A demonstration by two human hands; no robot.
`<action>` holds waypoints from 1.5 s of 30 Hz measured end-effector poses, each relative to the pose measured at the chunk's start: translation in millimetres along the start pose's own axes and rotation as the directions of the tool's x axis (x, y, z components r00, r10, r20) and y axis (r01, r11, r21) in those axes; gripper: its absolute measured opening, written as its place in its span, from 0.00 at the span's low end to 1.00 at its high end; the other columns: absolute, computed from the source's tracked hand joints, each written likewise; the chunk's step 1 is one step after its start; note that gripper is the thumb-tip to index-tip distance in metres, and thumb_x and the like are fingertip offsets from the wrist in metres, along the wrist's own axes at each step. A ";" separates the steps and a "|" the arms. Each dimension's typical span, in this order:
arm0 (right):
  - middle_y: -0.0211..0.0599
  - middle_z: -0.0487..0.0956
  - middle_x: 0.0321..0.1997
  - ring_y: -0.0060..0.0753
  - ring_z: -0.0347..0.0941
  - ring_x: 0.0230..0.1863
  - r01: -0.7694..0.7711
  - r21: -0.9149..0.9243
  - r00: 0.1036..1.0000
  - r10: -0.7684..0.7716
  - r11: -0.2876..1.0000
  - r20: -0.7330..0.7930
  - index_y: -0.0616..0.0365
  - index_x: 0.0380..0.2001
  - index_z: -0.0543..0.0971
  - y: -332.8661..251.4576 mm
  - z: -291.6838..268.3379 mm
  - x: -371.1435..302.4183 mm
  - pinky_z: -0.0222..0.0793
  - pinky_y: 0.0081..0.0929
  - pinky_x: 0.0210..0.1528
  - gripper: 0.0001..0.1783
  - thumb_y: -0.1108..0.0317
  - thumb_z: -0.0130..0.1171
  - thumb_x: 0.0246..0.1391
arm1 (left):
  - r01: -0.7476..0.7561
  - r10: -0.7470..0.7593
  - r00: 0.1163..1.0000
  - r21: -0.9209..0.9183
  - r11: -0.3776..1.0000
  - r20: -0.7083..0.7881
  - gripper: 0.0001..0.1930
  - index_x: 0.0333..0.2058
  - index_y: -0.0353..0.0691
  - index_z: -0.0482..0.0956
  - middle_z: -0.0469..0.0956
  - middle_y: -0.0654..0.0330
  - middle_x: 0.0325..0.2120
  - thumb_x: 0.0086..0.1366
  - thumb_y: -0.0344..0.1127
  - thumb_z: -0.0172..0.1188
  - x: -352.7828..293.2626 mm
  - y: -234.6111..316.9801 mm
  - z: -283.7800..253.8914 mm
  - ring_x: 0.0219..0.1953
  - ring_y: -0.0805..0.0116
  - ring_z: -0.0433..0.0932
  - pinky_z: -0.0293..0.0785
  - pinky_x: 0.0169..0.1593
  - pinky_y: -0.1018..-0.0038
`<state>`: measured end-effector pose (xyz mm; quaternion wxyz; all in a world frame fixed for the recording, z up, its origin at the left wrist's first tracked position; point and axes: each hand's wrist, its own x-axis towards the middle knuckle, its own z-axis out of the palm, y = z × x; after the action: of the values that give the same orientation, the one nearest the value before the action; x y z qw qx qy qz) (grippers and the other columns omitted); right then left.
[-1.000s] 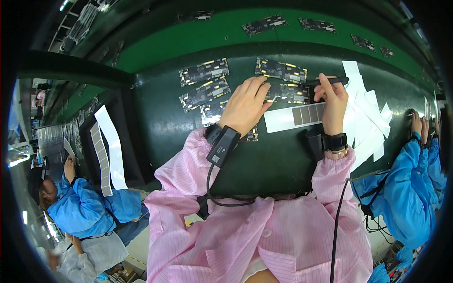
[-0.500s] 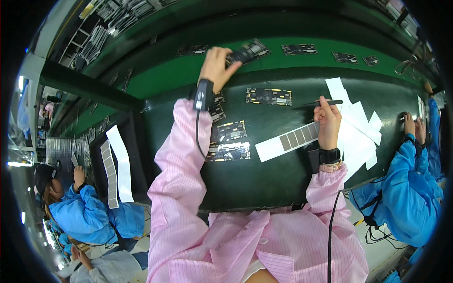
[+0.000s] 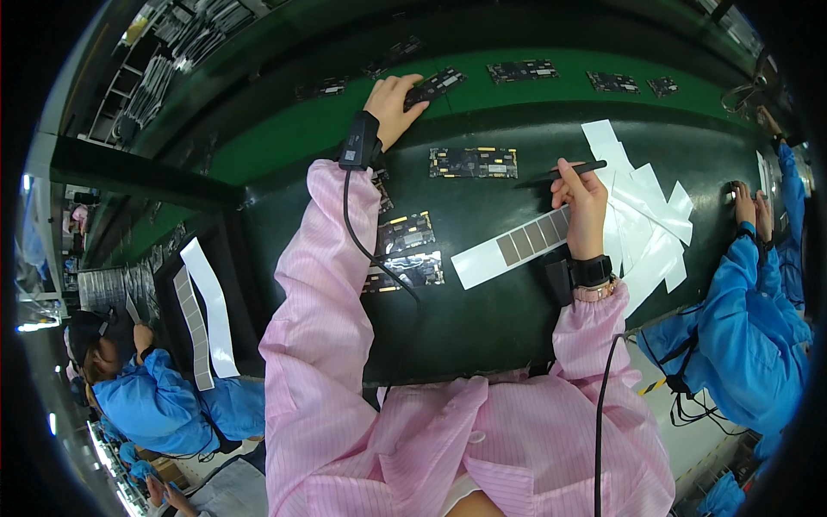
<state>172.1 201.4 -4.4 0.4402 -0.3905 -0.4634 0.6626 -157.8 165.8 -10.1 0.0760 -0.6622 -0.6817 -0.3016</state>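
Note:
My left hand [image 3: 396, 109] reaches to the green belt at the back, its thumb and fingers straddling the near end of a dark circuit board [image 3: 441, 84]. The board sits tilted there. Black tweezers [image 3: 588, 168] are pinched in my right hand [image 3: 581, 207], pointing left. Under that hand runs a white strip [image 3: 478, 267] with a row of grey-brown labels. Another circuit board [image 3: 474, 163] lies flat on the dark bench, left of the tweezers' tip. By my left forearm lie more boards [image 3: 405, 270], partly hidden by the sleeve.
Loose white backing strips [image 3: 642, 215] are heaped right of my right hand. More boards [image 3: 523, 71] rest along the green belt [image 3: 345, 112]. A black tray [image 3: 237, 319] with label strips stands left. Co-workers in blue [image 3: 745, 319] sit on both sides; a cable trails from my left wrist.
My left hand and the board it holds have shifted slightly left. That board was blurred by motion and is now sharper. My right hand still holds the tweezers over the label strip.

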 end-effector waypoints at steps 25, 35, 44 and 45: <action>0.30 0.75 0.19 0.17 0.67 0.18 0.145 0.061 0.967 -0.128 0.988 -0.221 0.61 0.29 0.78 19.0 35.1 -4.6 0.60 0.14 0.22 0.10 0.65 0.63 0.54 | -0.020 0.087 0.931 -0.189 0.982 0.354 0.21 0.49 0.35 0.71 0.68 0.56 0.55 0.59 0.38 0.59 -154.8 193.3 -60.1 0.57 0.56 0.66 0.63 0.59 0.63; 0.31 0.78 0.22 0.15 0.71 0.20 0.096 -0.266 0.990 -0.065 0.959 0.124 0.63 0.33 0.79 3.9 35.0 -47.0 0.63 0.14 0.23 0.07 0.70 0.63 0.53 | -0.050 0.041 0.919 0.013 0.999 0.392 0.27 0.53 0.36 0.69 0.67 0.61 0.55 0.58 0.44 0.58 -160.1 193.4 -56.4 0.57 0.63 0.65 0.59 0.61 0.67; 0.34 0.80 0.23 0.19 0.74 0.19 0.293 -0.512 0.940 -0.146 0.807 0.307 0.64 0.30 0.80 6.4 40.0 -59.4 0.66 0.17 0.22 0.05 0.74 0.63 0.50 | 0.019 0.011 0.957 -0.100 0.995 0.290 0.25 0.50 0.33 0.71 0.67 0.56 0.54 0.54 0.37 0.62 -155.8 194.1 -44.3 0.54 0.60 0.67 0.66 0.56 0.67; 0.34 0.80 0.23 0.19 0.74 0.19 0.290 -0.514 0.941 -0.143 0.807 0.307 0.64 0.30 0.80 5.2 40.6 -59.7 0.66 0.17 0.22 0.05 0.74 0.63 0.50 | 0.022 0.008 0.956 -0.102 0.995 0.292 0.25 0.50 0.33 0.71 0.67 0.56 0.54 0.54 0.37 0.62 -155.6 193.7 -43.4 0.54 0.60 0.67 0.66 0.56 0.67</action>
<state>151.8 133.1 8.0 0.3190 -0.3567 -0.7287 0.4900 30.5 -1.3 6.7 -0.0611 -0.7001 -0.6712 -0.2359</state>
